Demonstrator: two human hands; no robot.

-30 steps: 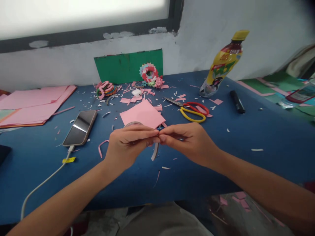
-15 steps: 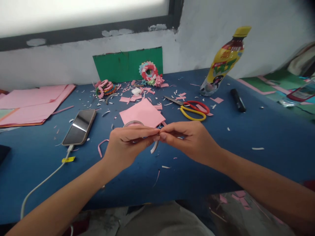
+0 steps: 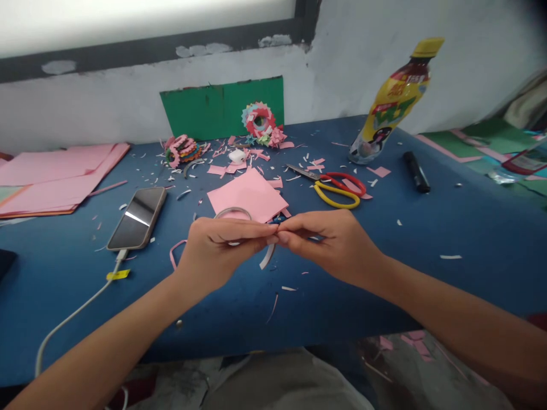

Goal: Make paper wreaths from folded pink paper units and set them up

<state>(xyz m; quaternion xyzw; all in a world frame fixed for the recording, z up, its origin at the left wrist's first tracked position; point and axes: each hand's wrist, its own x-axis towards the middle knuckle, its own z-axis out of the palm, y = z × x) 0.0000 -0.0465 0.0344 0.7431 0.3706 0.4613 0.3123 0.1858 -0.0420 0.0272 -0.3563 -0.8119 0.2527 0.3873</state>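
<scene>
My left hand (image 3: 220, 245) is closed in a pinch, thumb against fingers. A thin grey-white curled paper strip (image 3: 267, 257) hangs from its fingertips, and a curved loop (image 3: 233, 209) of similar look shows behind the knuckles. My right hand (image 3: 331, 239) also pinches, its fingertips meeting those of the left; whatever lies between them is too small and covered to make out. Just beyond the hands lies a pink paper square (image 3: 250, 193) on the blue table (image 3: 342, 310). Scissors (image 3: 339, 189) with one red and one yellow handle rest to its right.
A phone (image 3: 139, 219) with a white cable lies left, near stacked pink sheets (image 3: 64, 176). Behind are folded-paper rings (image 3: 258, 119), a white case (image 3: 237, 156) and a green board (image 3: 205, 108). A drink bottle (image 3: 391, 105) and black marker (image 3: 416, 172) are right. Scraps are scattered about.
Both hands keep their pinch in nearly the same place. The strip's loose end has swung slightly down and left, and the view has shifted a little.
</scene>
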